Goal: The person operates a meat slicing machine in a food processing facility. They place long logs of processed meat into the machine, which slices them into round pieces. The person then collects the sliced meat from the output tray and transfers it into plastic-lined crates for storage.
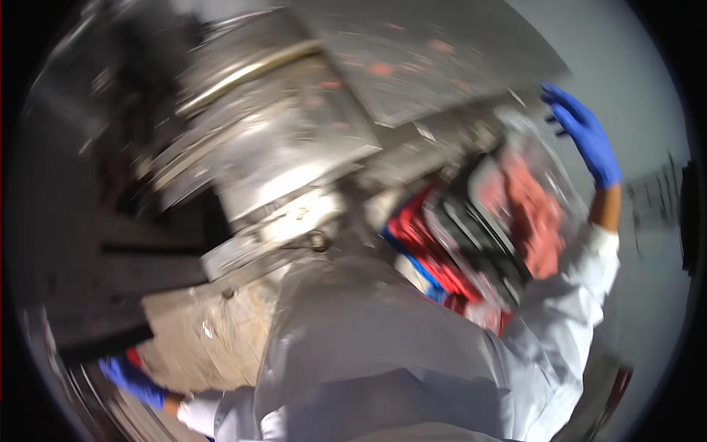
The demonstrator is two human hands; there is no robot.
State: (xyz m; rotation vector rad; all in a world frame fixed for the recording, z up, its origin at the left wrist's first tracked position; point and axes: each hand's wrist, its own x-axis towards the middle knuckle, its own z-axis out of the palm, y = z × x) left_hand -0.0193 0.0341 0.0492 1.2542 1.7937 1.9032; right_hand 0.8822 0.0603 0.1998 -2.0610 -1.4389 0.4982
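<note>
Pale grey-blue wall (648,96) runs down the right side, thin dark marks (654,195) on it. Grey metal worktop (479,62) up top, motion-blurred. Left side of the room mostly dark, detail lost. Tan scuffed surface (202,339) lower left, can't tell if floor. Light uneven: hard glare on the steelwork (287,162) left of centre.

No text can be read (heavy blur).

Two blue-gloved hands (585,136) (136,384), two white sleeves (556,339), one clear bag (554,158), one pink mass (534,221)
</note>
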